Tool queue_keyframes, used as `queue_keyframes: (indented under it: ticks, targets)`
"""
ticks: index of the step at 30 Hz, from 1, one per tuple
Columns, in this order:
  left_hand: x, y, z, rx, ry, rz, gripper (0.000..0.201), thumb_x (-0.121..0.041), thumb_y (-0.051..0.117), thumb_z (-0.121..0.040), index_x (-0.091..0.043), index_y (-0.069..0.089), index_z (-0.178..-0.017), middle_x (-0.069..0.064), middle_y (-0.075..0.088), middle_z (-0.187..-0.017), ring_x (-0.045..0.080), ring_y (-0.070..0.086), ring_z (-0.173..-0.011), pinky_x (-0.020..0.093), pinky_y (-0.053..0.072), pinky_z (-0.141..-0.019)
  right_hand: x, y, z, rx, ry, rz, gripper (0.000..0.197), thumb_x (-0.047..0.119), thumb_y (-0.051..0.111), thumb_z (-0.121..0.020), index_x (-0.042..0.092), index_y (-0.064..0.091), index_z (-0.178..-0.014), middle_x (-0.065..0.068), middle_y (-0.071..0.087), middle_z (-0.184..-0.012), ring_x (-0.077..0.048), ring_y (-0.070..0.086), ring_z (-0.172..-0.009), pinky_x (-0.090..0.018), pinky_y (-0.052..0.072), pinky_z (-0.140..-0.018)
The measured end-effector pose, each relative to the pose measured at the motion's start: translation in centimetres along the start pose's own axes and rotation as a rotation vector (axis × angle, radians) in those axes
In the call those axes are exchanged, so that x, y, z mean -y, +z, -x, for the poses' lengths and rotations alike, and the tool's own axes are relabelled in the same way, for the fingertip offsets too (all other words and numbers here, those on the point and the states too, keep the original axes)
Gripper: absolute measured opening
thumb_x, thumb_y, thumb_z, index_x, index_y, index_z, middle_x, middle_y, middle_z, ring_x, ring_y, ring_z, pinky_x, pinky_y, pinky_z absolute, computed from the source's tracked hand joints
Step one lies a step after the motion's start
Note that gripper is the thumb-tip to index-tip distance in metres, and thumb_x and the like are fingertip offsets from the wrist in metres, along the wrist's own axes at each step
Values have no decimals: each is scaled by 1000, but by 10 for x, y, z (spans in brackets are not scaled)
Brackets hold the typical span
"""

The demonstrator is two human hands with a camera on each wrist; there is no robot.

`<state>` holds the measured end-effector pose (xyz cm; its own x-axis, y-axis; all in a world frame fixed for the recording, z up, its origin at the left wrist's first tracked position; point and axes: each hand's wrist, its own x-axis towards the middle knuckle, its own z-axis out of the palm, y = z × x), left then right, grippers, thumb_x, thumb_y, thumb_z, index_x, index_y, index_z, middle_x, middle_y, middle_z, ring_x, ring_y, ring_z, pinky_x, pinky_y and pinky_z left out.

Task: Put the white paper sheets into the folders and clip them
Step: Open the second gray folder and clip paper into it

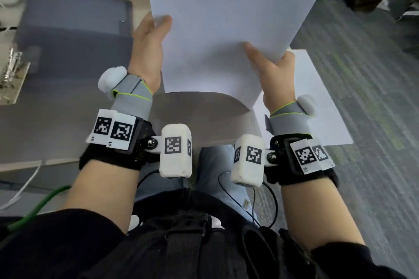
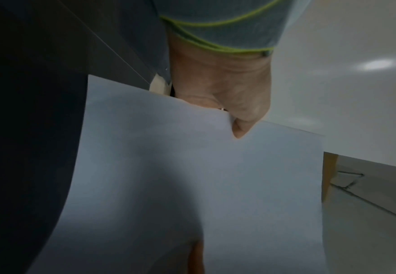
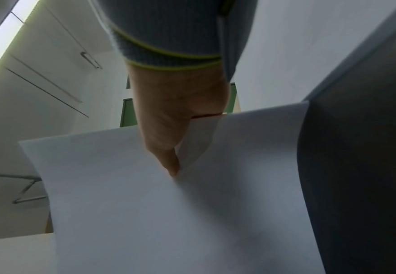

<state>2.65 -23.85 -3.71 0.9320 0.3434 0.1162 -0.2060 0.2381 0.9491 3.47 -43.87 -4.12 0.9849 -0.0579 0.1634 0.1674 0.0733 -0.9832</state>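
The grey desk [image 1: 56, 124] is on the left and goes under the hands. A grey folder [image 1: 74, 29] lies flat near the desk's far left corner, and a shiny metal clip thing [image 1: 12, 68] sits at its left edge. It is too blurry to say more about it.

The white paper sheets [image 1: 222, 7] are up in the air, above the desk's right edge. They stand tall and bend a bit at the bottom. More white paper [image 1: 317, 97] lies lower down on the right, past the desk, over the grey carpet [image 1: 374, 75].

The left hand [image 1: 148, 45] holds the left edge of the sheets, thumb on the front, fingers curled behind. The right hand [image 1: 272, 68] pinches the bottom right part the same way.

The step now looks like carrying the sheets over to the folder. To do it well, I think both hands should hold on softly, so the paper does not crease. Keep the edges lined up. Lay the sheets flat and straight on the folder before clipping.
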Motion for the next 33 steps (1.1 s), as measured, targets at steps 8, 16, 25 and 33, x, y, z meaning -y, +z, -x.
queue_keyframes:
  ticks: [8,16,25,33]
  targets:
    - [-18,-18,-16,-43,82,-293,30,-34,42,-91,-17,56,-110,-4,63,-111,14,58,-106,30,44,-99,13,13,-9,-21,0,-54,7,3,73,-78,7,68,-82,4,70,-72,-12,65,-67,-26,53,-63]
    - [18,-30,-12,-222,-85,-455,48,2,37,-83,-14,47,-128,-3,58,-107,12,58,-92,22,48,-79,-25,18,-11,-146,242,208,46,1,62,-75,13,51,-118,3,59,-84,-15,59,-73,-28,49,-69]
    - [54,-44,3,-152,-358,-608,52,1,32,-84,-13,50,-130,7,58,-126,29,57,-111,43,50,-96,-67,11,-2,-130,415,413,45,-2,49,-78,15,59,-118,-8,65,-103,-25,60,-82,-29,48,-70]
    - [59,-44,-13,-131,-373,-594,45,1,31,-83,-10,58,-117,5,60,-102,25,53,-84,32,45,-72,-70,16,-16,-134,424,481,43,0,51,-78,15,61,-117,-8,66,-104,-24,59,-80,-26,46,-66]
